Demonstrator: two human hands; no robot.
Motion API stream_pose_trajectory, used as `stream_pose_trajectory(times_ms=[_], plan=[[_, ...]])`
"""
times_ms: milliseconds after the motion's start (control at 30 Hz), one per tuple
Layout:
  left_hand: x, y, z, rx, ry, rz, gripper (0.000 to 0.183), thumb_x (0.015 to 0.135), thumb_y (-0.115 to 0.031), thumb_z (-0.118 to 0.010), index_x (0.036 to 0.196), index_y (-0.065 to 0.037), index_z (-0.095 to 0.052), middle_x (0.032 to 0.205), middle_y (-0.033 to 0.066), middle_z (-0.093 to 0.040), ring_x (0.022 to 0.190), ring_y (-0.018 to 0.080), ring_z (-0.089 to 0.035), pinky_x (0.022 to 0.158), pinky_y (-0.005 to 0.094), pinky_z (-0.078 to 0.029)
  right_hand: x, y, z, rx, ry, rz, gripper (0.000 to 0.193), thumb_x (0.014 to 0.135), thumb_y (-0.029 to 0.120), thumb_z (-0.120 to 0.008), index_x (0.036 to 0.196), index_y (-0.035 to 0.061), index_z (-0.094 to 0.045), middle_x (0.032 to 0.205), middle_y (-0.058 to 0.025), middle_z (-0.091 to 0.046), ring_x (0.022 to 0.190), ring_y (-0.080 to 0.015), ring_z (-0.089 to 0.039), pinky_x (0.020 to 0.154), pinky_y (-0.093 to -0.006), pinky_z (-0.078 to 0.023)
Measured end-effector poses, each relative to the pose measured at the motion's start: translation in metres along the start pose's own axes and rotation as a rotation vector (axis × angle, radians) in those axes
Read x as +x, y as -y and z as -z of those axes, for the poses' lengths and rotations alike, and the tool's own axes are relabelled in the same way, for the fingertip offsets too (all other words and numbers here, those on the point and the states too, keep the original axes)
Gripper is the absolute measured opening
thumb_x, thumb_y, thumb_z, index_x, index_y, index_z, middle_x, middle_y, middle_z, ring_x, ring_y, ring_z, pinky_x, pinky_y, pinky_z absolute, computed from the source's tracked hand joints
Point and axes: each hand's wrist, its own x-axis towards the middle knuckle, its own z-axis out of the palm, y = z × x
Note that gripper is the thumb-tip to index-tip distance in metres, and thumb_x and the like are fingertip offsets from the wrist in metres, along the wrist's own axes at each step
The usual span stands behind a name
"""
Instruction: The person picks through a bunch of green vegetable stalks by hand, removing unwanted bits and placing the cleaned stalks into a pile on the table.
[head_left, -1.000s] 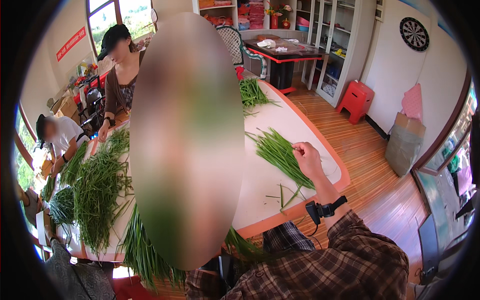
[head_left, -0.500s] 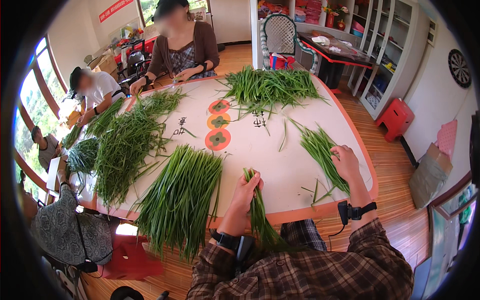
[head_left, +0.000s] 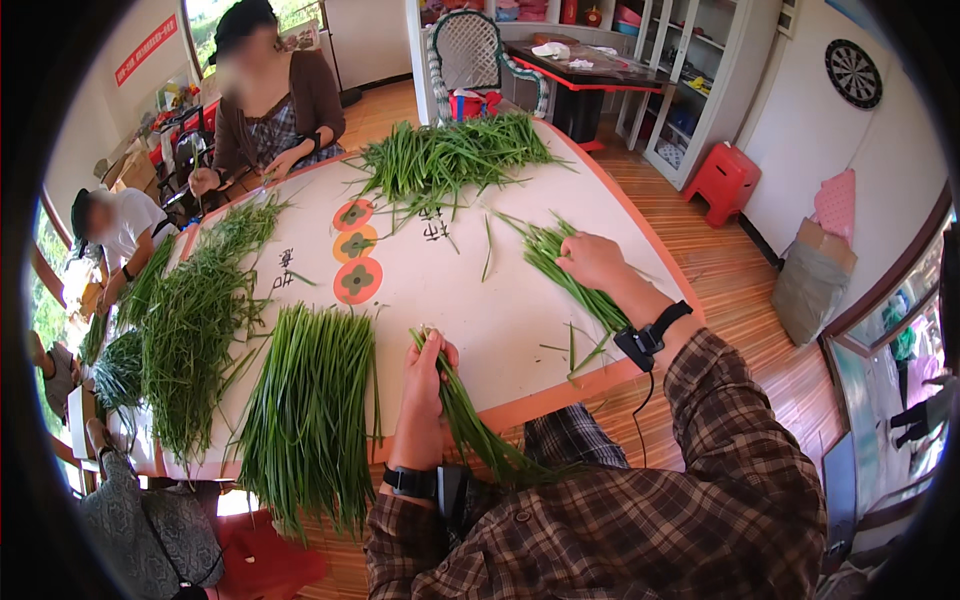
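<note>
My left hand (head_left: 428,372) is closed round the end of a thin bunch of green chives (head_left: 468,418), whose long leaves hang over the table's near edge toward my lap. My right hand (head_left: 592,262) reaches across to a small loose pile of chives (head_left: 545,250) on the table's right side. Its thumb and fingers pinch together on stalks there; the fingertips are partly hidden. Left of my left hand, a thick bundle of chives (head_left: 310,400) lies with its ends aligned and its leaves drooping over the edge.
The pale table (head_left: 450,285) has an orange border. A far heap of chives (head_left: 450,160) and a tangled left heap (head_left: 190,330) lie on it. Across the table sits a person in a brown cardigan (head_left: 310,100); others work at the left. A red stool (head_left: 722,185) stands right.
The view has swung to the right. My right hand has moved toward the far end of the small pile and closed on stalks. The left hand still grips its bunch.
</note>
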Motion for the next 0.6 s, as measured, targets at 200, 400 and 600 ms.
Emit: stream_pose_trajectory(times_ms=[200, 400, 600], plan=[[0.001, 0.01, 0.014, -0.027, -0.002, -0.078, 0.014, 0.084, -0.018, -0.051, 0.074, -0.011, -0.045, 0.055, 0.002, -0.048, 0.043, 0.0083, -0.039, 0.039, 0.0205, -0.031, 0.009, -0.001, -0.008, 0.079, 0.034, -0.095, 0.018, 0.073, 0.025, -0.051, 0.079, 0.011, -0.06, 0.077, -0.0102, -0.061, 0.077, -0.0263, -0.058, 0.065, -0.0368, -0.046], [-0.013, -0.01, -0.01, 0.142, -0.151, -0.208, 0.014, 0.084, -0.02, -0.051, 0.075, -0.01, -0.046, 0.055, 0.002, -0.047, 0.045, 0.0093, -0.041, 0.042, 0.0221, -0.033, -0.011, -0.017, 0.027, 0.493, -0.273, -0.084, 0.014, 0.078, 0.019, -0.051, 0.08, 0.0064, -0.057, 0.073, -0.0087, -0.059, 0.067, -0.021, -0.056, 0.06, -0.0313, -0.043], [-0.006, -0.002, 0.004, -0.099, -0.066, -0.071, 0.017, 0.085, -0.022, -0.05, 0.089, -0.006, -0.051, 0.055, 0.002, -0.046, 0.046, 0.0098, -0.042, 0.043, 0.0223, -0.034, -0.044, 0.025, 0.082, 1.09, -0.308, 0.099, 0.013, 0.086, 0.014, -0.046, 0.084, 0.0022, -0.052, 0.073, -0.0027, -0.058, 0.06, -0.0058, -0.045, 0.054, -0.0198, -0.038]])
